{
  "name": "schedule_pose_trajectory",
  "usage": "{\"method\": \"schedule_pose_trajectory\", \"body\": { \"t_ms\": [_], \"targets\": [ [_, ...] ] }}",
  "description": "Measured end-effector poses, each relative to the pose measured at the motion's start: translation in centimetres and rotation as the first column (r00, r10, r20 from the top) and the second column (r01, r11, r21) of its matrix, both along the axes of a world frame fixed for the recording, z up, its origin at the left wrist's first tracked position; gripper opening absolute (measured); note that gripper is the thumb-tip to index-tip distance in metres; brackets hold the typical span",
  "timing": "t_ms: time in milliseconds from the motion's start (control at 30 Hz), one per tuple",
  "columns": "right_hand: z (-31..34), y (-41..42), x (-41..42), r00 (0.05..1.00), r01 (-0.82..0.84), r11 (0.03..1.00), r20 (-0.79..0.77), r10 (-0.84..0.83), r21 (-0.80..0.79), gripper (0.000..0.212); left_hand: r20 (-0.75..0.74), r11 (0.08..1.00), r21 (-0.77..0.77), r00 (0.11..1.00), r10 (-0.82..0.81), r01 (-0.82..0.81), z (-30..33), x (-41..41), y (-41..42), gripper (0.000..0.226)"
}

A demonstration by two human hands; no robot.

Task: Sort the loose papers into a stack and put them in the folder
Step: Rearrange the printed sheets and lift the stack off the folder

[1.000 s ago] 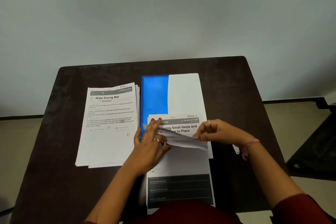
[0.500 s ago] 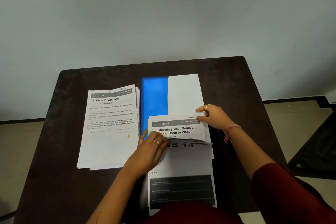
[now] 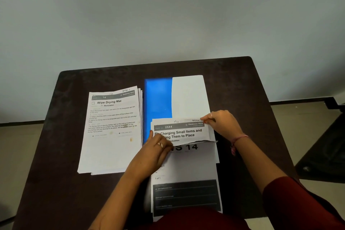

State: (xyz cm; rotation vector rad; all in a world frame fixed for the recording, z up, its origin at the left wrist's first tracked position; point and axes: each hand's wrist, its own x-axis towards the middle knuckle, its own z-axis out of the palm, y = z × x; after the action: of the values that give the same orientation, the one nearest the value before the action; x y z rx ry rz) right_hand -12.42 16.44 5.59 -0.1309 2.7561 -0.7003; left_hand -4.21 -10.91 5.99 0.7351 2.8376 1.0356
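A blue folder (image 3: 157, 99) lies in the middle of the dark table with a blank white sheet (image 3: 188, 95) over its right half. A stack of printed papers (image 3: 112, 129), topped by "Wipe Drying Mat", sits to its left. Near me lies a second pile (image 3: 186, 166). On it rests a folded sheet headed "Charging Small Items" (image 3: 183, 132). My right hand (image 3: 222, 123) pinches that sheet's top right corner. My left hand (image 3: 155, 152) presses on its lower left edge, fingers curled on the paper.
The dark wooden table (image 3: 242, 89) ends against a plain grey wall at the back. Bare tabletop shows on the far left and far right. A dark mat (image 3: 323, 155) lies on the floor to the right.
My right hand moved from the sheet's folded lower edge up to its top right corner. The sheet now lies flatter, showing its full heading. My left hand slid slightly down and left.
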Motion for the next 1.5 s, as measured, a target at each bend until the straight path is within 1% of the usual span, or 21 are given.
{"method": "schedule_pose_trajectory", "body": {
  "t_ms": [100,167,200,267,300,367,433,500,567,633,733,767,833,1000,1100,1200,1233,1300,1367,1433,1500],
  "targets": [
    [0.0,0.3,1.1,0.998,-0.025,0.999,-0.051,0.026,0.024,0.012,0.006,1.000,0.001,1.000,0.016,-0.016,-0.1,0.2,-0.1,0.027],
    [0.7,0.6,1.9,0.999,-0.036,0.996,-0.003,0.036,-0.080,0.007,-0.017,1.000,0.002,1.000,0.014,-0.014,-0.1,0.4,-0.2,0.031],
    [1.4,0.7,2.3,0.995,-0.028,0.980,0.089,0.047,-0.199,0.007,-0.031,1.000,-0.011,1.000,0.008,-0.008,-0.1,0.4,-0.2,0.030],
    [3.0,0.9,3.1,0.926,0.048,0.876,0.351,0.141,-0.480,0.009,-0.034,0.998,-0.057,0.999,-0.001,-0.001,0.0,0.3,-0.3,0.025],
    [3.8,1.0,3.3,0.870,0.095,0.814,0.445,0.212,-0.573,0.009,-0.032,0.996,-0.086,0.999,-0.004,0.002,0.1,0.3,-0.3,0.024],
    [4.8,1.5,3.4,0.774,0.153,0.745,0.548,0.318,-0.649,0.005,-0.034,0.991,-0.133,0.999,-0.011,0.006,0.2,0.1,-0.4,0.024],
    [4.9,1.6,3.2,0.752,0.178,0.756,0.582,0.308,-0.629,0.010,-0.022,0.986,-0.166,1.000,-0.006,0.002,0.4,-0.2,-0.4,0.027],
    [4.1,1.2,2.4,0.830,0.225,0.775,0.533,0.166,-0.591,0.020,0.002,0.985,-0.170,1.000,0.005,-0.005,0.4,-0.4,-0.4,0.033],
    [2.5,0.7,1.1,0.917,0.270,0.817,0.396,-0.056,-0.510,0.013,0.019,0.987,-0.157,1.000,0.022,-0.019,0.4,-0.4,-0.4,0.039],
    [0.8,0.2,-0.4,0.952,0.257,0.903,0.250,-0.175,-0.344,0.012,0.066,0.991,-0.132,0.997,0.033,-0.024,0.7,-0.3,-0.2,0.044],
    [-0.9,-0.2,-1.8,0.971,0.163,0.969,0.207,-0.124,-0.186,0.028,0.117,0.989,-0.128,0.989,0.092,-0.077,1.7,-0.2,0.6,0.029],
    [-1.1,-0.4,-2.1,0.972,0.141,0.976,0.212,-0.105,-0.163,0.029,0.058,0.987,-0.146,0.995,0.084,-0.074,1.8,-0.2,0.8,0.024],
    [-1.0,-0.8,-2.4,0.976,0.106,0.987,0.200,-0.081,-0.116,0.025,-0.046,0.977,-0.212,0.999,-0.006,-0.003,1.3,-0.2,0.5,0.025],
    [-0.3,-1.1,-2.4,0.983,0.033,0.999,0.179,-0.028,-0.027,0.012,-0.038,0.982,-0.184,0.998,-0.042,0.034,-0.4,-0.5,-0.3,0.028],
    [0.2,-1.0,-1.6,0.991,0.006,1.000,0.131,-0.008,0.013,0.014,-0.085,0.984,-0.173,0.995,-0.047,0.031,-0.3,-0.5,0.0,0.028],
    [0.7,-0.8,-0.7,0.996,0.003,1.000,0.089,-0.005,0.025,0.011,-0.052,0.989,-0.146,0.998,-0.024,0.016,-0.2,-0.5,0.2,0.033],
    [1.2,-0.7,-0.5,0.991,-0.013,1.000,0.132,0.014,-0.013,0.010,-0.028,0.991,-0.135,1.000,-0.015,0.011,0.0,-0.5,0.4,0.037],
    [2.3,-0.4,-0.2,0.930,-0.017,0.976,0.356,0.095,-0.217,0.007,0.025,0.993,-0.119,1.000,0.006,-0.003,0.2,-0.5,0.5,0.045],
    [3.6,0.0,0.1,0.775,-0.004,0.922,0.581,0.248,-0.387,0.009,0.060,0.992,-0.121,0.998,0.032,-0.024,0.3,-0.6,0.7,0.051],
    [4.2,0.5,0.2,0.644,-0.010,0.894,0.681,0.348,-0.448,0.009,0.080,0.986,-0.163,0.996,0.038,-0.024,0.3,-0.6,0.8,0.053],
    [4.1,0.7,0.0,0.628,0.048,0.884,0.702,0.335,-0.465,0.014,0.128,0.971,-0.238,0.992,0.023,0.008,0.1,-0.7,0.8,0.057]
  ]
}}
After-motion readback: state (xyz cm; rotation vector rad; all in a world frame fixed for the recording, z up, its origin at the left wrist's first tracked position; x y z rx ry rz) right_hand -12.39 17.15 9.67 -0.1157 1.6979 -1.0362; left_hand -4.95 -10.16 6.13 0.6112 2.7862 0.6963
